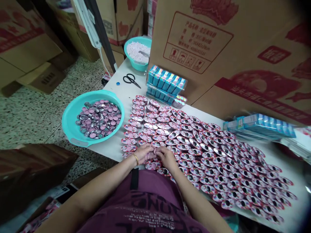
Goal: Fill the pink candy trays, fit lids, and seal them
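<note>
Rows of small oval containers [188,157] with red-and-white patterned tops cover the table in front of me. Those toward the left have round pink caps [145,137] in their tops, while many on the right show dark round holes. Over the near left rows, my right hand [166,156] pinches a small pink cap [155,151] between thumb and fingers. Close against it, my left hand [145,153], with a gold bracelet at the wrist, is curled with its fingers together; what lies inside is hidden. Left of the rows stands a turquoise basin [70,119] of loose pink-and-silver caps [99,118].
Black scissors [131,80] and a blue bottle cap [118,83] lie at the back left. Behind them stands a turquoise bowl [139,67] of pale small pieces. Blue wrapped packs [165,84] sit against a large carton [194,48]; more blue packs [259,124] lie right.
</note>
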A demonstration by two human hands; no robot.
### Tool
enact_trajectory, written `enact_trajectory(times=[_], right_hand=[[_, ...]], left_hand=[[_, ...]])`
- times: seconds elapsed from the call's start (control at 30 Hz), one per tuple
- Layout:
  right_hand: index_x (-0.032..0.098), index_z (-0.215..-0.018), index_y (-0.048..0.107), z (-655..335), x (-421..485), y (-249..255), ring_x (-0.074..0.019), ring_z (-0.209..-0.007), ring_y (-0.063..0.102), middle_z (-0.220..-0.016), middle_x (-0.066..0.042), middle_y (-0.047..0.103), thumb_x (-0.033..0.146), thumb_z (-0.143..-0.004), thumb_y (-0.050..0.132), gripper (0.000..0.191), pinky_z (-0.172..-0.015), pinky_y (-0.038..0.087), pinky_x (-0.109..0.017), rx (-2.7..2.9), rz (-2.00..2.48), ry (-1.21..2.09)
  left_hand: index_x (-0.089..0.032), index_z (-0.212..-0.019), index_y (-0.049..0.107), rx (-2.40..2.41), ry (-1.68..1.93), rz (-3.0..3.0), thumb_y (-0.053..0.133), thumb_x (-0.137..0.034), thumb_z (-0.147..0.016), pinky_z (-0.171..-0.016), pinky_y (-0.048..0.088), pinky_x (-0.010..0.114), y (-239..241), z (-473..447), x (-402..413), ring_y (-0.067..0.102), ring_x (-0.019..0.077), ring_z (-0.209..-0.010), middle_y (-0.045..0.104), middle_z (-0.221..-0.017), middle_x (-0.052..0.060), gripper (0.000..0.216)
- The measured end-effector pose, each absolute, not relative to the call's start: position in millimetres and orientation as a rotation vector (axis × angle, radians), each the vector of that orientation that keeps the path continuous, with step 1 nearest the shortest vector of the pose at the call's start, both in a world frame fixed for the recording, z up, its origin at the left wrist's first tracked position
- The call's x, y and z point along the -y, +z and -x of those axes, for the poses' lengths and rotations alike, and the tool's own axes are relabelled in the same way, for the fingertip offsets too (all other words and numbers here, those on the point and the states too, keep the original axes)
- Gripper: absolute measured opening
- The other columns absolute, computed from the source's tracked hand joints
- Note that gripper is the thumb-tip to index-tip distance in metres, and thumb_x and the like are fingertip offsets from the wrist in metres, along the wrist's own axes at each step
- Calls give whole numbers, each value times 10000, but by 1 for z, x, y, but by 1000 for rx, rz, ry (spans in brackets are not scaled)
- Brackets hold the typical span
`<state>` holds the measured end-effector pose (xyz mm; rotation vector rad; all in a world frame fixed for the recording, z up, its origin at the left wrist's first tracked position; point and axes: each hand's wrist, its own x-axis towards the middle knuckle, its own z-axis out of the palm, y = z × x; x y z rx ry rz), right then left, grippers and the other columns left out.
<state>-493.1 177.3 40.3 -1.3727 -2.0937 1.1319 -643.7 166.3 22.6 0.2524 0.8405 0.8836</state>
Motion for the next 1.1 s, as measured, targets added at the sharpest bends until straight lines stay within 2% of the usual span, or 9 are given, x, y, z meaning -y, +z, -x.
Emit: enact_trajectory(times=[0.13,0.27,0.37,0.5,0.63,0.77,0.9,1.0,1.1], right_hand=[[173,-846,521,492,-185,28,-109,-553,513,-642,22,563,250,-732,493,140,-530,399,-208,1932,1686,1142],[176,-766,546,498,-208,34,-143,-740,547,-789,-35,593,217,-729,478,87,-642,383,-228,2261,1944,698],[166,-878,538,510,-225,37,-175,-819,556,-910,-86,587,231,-739,476,166,-673,380,-249,2459,2149,479],[163,-1030,470,524,-242,32,-209,-850,562,-929,-113,590,259,-735,492,311,-688,395,-292,2575,2286,468],[157,-1020,486,525,-252,34,-243,-875,553,-949,-126,586,271,-677,563,370,-686,407,-320,2579,2362,513],[184,-982,543,523,-241,42,-201,-854,551,-886,-81,598,267,-712,555,282,-711,402,-299,2502,2055,645],[227,-950,598,530,-213,41,-129,-846,528,-875,-28,583,234,-754,531,206,-751,391,-239,2361,1353,990],[212,-914,624,534,-193,35,-124,-766,536,-800,-23,588,214,-735,554,192,-715,406,-239,2187,1243,1163],[214,-878,635,528,-173,30,-126,-798,544,-844,-24,602,225,-750,526,168,-737,404,-242,2040,1260,1220]], left_hand=[[-140,-793,494,-907,903,-215,569,-143,-663,-637,494,303,18,655,-163,611,164,-695,608,-749,59,151],[-132,-808,501,-958,1011,-213,574,-151,-675,-513,461,197,16,687,-165,604,137,-650,615,-750,67,153],[-127,-859,519,-891,1036,-216,571,-199,-700,-466,422,156,21,702,-166,587,108,-621,619,-762,74,182],[-131,-956,522,-826,1020,-192,559,-196,-710,-449,396,145,30,704,-165,571,90,-598,623,-803,85,256],[-123,-963,524,-774,979,-182,557,-139,-689,-442,379,145,33,700,-166,569,94,-625,615,-872,107,276],[-115,-997,509,-725,890,-222,550,-91,-668,-409,324,131,29,700,-168,552,84,-612,605,-894,122,332],[-132,-980,507,-720,728,-289,557,-85,-653,-388,267,118,25,698,-168,481,39,-475,599,-701,59,334],[-149,-978,507,-690,638,-326,568,-108,-649,-394,266,121,25,688,-165,470,34,-459,567,-634,15,337],[-154,-1024,497,-672,592,-358,581,-110,-636,-416,300,136,26,678,-161,521,65,-528,564,-644,9,399]])
